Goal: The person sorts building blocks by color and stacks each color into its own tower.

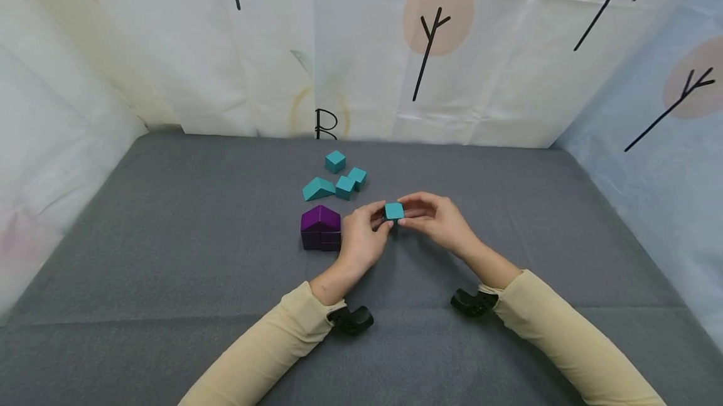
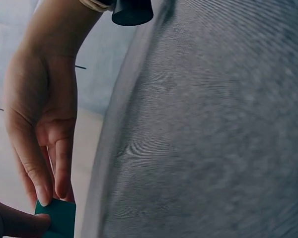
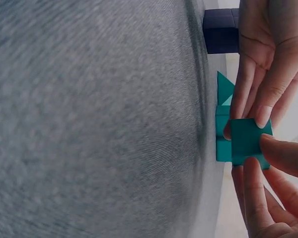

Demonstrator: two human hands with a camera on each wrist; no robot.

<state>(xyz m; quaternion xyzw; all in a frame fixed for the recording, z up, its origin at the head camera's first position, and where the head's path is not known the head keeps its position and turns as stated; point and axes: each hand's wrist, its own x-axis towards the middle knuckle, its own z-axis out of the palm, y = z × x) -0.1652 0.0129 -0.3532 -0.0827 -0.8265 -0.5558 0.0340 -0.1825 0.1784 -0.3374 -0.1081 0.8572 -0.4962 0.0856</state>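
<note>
A teal cube is pinched from both sides by the two hands, in front of the person. My left hand holds its left side with thumb and fingers. On its right side, my right hand grips it with thumb and fingertips. The right wrist view shows the cube with fingers of both hands on it, raised off the cloth. Beside the left hand stands a purple block house, with a triangular prism on top of darker purple blocks.
Behind the hands lie a teal triangular prism and several teal cubes, one cube farthest back. A grey cloth covers the table. Patterned white fabric hangs at the back and sides.
</note>
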